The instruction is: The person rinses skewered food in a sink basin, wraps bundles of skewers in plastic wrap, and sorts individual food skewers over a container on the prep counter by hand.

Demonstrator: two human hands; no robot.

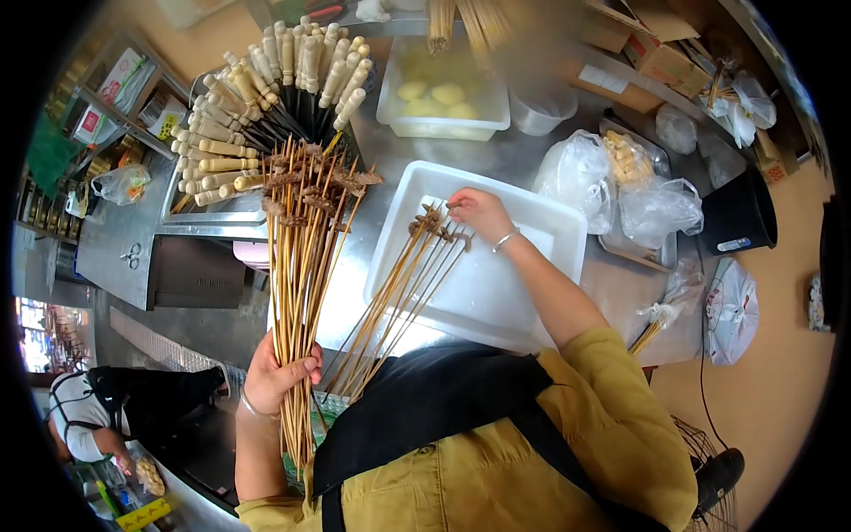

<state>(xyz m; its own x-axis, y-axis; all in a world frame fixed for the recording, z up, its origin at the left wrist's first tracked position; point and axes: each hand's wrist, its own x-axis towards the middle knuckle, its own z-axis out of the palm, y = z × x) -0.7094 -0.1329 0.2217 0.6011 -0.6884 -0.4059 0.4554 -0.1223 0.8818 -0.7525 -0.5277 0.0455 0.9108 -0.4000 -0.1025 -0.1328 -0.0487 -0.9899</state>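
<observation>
My left hand [277, 372] is wrapped round a thick bundle of meat skewers [301, 239], held upright with the brown meat at the far end. Inside the white tray [554, 275] lies a smaller group of skewers [425, 222], their sticks reaching over its near left edge. My right hand [479, 211] is at the meat end of these, thumb and fingers pinched together. Whether a piece or a stick tip sits between those fingers is too small to make out.
Many wooden-handled skewers [310, 62] stand at the back left. Behind the tray is a tub of peeled potatoes [434, 97]. Plastic bags [576, 177] and a black bin [740, 213] are at right. Scissors [131, 255] lie at left; another person [84, 412] is lower left.
</observation>
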